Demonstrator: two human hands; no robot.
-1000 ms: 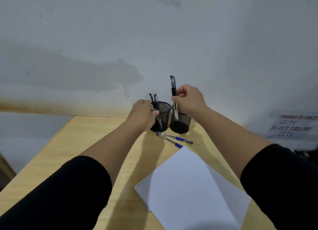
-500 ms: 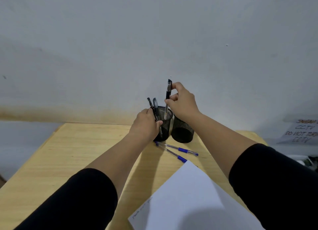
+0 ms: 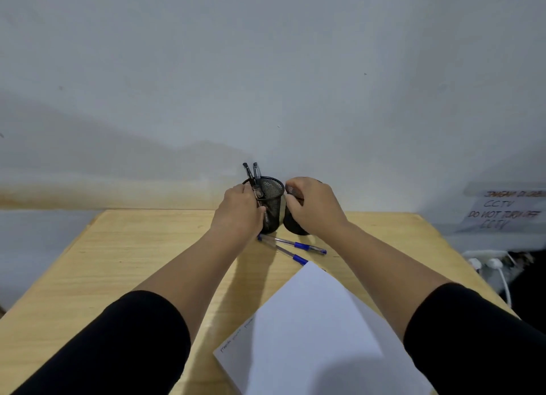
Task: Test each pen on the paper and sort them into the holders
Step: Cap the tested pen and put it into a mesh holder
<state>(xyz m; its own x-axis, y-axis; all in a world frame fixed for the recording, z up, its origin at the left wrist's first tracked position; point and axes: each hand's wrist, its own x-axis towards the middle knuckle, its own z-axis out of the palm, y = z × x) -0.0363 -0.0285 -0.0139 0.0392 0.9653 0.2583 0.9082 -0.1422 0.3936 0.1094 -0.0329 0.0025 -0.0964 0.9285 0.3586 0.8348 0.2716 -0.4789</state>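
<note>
We reach both arms straight out to the far edge of the counter [image 3: 124, 261]. Our left hand [image 3: 240, 210] wraps around the left holder [image 3: 273, 201], which has two black pens [image 3: 254, 174] standing in it. Our right hand [image 3: 313, 205] curls over the right holder [image 3: 294, 226], gripping it. Two blue pens [image 3: 297, 245] lie just near of them, beside the paper [image 3: 313, 329].

blue pens [image 3: 292, 247] before holders [image 3: 270, 205], paper [image 3: 319, 329] nearer
</note>
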